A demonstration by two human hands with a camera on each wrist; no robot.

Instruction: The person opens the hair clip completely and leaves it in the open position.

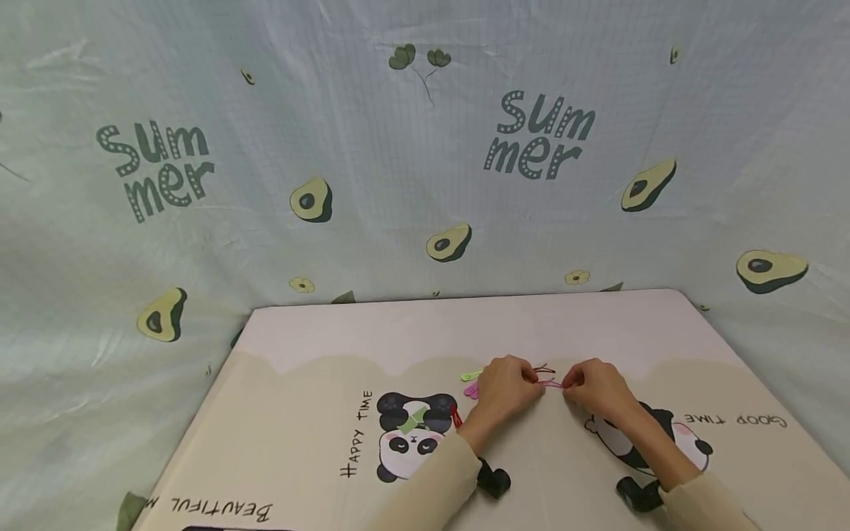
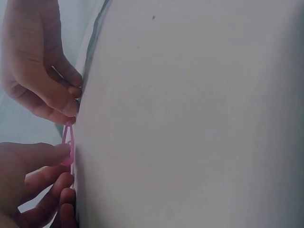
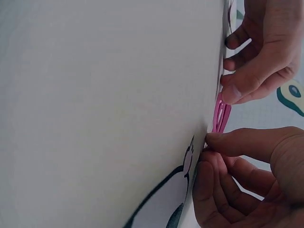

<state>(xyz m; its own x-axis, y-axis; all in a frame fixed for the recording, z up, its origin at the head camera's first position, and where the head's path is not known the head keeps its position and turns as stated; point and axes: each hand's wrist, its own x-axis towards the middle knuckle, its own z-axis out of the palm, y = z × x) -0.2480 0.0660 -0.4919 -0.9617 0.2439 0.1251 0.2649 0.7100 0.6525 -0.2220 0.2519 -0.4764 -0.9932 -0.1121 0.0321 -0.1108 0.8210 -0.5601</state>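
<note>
A pink snap hair clip (image 1: 550,383) lies stretched between both hands, low over the tabletop. My left hand (image 1: 506,385) pinches one end, its thumb on the clip (image 2: 67,156) in the left wrist view. At the other end, my right hand (image 1: 600,388) pinches the clip (image 3: 221,116) between thumb and fingertips. Just beyond it lies a dark red hair clip (image 1: 545,370). Left of the left hand are a yellow-green clip (image 1: 471,377) and magenta clips (image 1: 471,390), partly hidden by that hand. A red clip (image 1: 455,417) shows beside the left forearm.
The table (image 1: 279,413) has a beige cover printed with pandas and lettering. Behind it hangs a pale curtain (image 1: 372,133) with avocado prints. Black devices (image 1: 493,480) are strapped at the wrists. A dark object (image 1: 232,528) edges in at the bottom left.
</note>
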